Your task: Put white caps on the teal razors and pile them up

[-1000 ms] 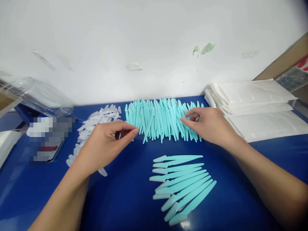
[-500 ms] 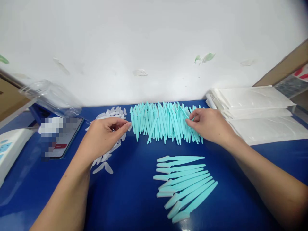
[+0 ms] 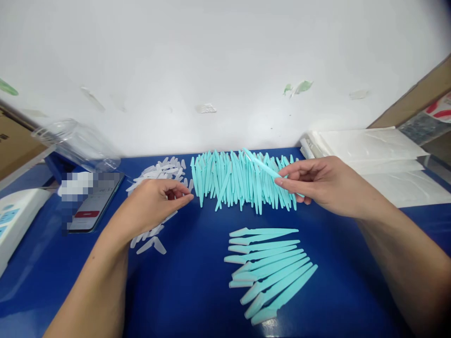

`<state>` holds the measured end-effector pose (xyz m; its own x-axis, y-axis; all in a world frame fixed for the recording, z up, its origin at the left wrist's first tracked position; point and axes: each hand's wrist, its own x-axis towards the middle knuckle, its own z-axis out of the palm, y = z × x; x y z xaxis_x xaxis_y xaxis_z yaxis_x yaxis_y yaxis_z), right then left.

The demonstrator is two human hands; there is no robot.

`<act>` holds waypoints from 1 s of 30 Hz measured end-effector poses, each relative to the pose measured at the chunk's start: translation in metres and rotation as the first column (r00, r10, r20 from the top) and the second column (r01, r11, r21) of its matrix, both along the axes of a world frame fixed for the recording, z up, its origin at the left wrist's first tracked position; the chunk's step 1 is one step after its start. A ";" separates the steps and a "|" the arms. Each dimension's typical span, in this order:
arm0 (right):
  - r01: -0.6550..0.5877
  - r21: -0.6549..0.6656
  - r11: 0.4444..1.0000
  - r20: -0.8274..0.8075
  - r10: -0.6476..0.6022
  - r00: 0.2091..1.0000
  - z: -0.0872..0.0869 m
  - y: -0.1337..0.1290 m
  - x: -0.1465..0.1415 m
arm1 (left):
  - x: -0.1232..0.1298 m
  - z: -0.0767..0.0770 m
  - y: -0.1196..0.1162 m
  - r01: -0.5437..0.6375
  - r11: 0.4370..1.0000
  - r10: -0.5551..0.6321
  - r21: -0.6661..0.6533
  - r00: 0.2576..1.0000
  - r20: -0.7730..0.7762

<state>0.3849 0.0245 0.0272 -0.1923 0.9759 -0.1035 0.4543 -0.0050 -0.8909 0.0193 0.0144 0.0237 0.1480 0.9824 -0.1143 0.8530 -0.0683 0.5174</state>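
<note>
My right hand [image 3: 310, 185] pinches the handle of a turquoise eyebrow razor [image 3: 262, 165], whose head points up and left over a dense row of similar razors [image 3: 225, 185] by the wall. At left, my left hand [image 3: 158, 204] has thumb and forefinger pressed together beside a heap of small translucent blade caps [image 3: 164, 168]. Whatever is between those fingertips, if anything, is too small to make out. Nearer to me, several more razors [image 3: 271, 272] lie fanned out, pale covers on their heads at the left.
White plastic sleeves [image 3: 373, 145] are stacked at the right. On the left are a phone [image 3: 93, 206], partly blurred out, a clear plastic jar [image 3: 77, 145] on its side, and a white device [image 3: 17, 220]. A white wall [image 3: 225, 61] closes off the back of the blue table [image 3: 176, 291].
My right hand has lifted a razor out of the row and turned, so the razor now slants above the others. The left hand has come slightly closer to me, still pinched.
</note>
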 end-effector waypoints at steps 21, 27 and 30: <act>0.069 -0.120 0.990 -0.294 -0.102 0.951 -0.036 0.006 -0.002 | -0.005 -0.001 0.001 -0.058 0.994 0.058 0.094 0.998 0.003; -0.200 -0.291 0.936 -0.365 0.085 0.927 -0.035 0.003 0.003 | -0.034 0.002 0.004 -0.064 0.993 0.048 -0.097 0.987 -0.153; -0.278 -0.251 0.927 -0.299 0.199 0.933 -0.031 0.001 0.002 | -0.026 -0.004 0.005 -0.051 0.994 0.031 -0.099 0.981 -0.194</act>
